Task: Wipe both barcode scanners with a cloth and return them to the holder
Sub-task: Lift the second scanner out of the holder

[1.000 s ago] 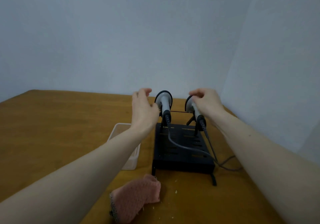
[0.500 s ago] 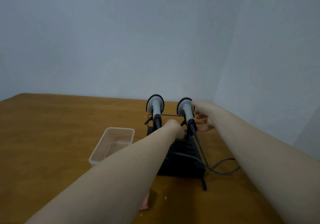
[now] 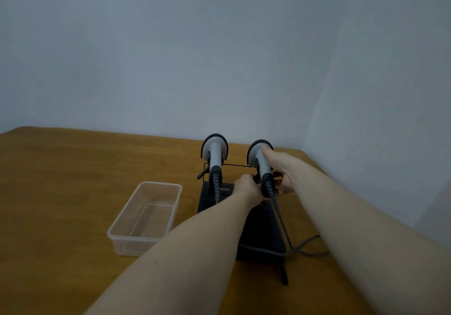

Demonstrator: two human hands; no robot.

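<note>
1. Both grey-and-black pistol-shaped barcode scanners sit upright in the black metal wire-and-plate holder (image 3: 214, 199) on the brown wooden table (image 3: 61, 192). The left scanner (image 3: 214, 155) is untouched. The right scanner (image 3: 262, 161) is being handled.
2. Right hand (image 3: 284, 170): fingers wrapped round the right scanner's grey handle from its outer side, one finger lying up toward the head. Left hand (image 3: 247, 189): at the base of the same scanner, against its dark lower grip; the forearm hides its fingers, so I cannot tell whether they are closed on it.
3. The cloth is not in view.
4. Risks, as judged:
   - The grey cable (image 3: 284, 227) runs from the right scanner's ribbed strain relief down across the holder and loops on the table by the right forearm. Lifting fast could snag it and drag the holder.
   - The holder looks light, on thin legs; an angled pull might tip it and unseat the left scanner.
   - The smooth plastic handle could slip in a loose grip.
5. Materials: scanner heads are rounded and rimmed in black, bodies matt grey plastic. The clear rectangular plastic tub (image 3: 146, 217) stands just left of the holder, thin-walled and glossy. The table shows a fine wood grain.
</note>
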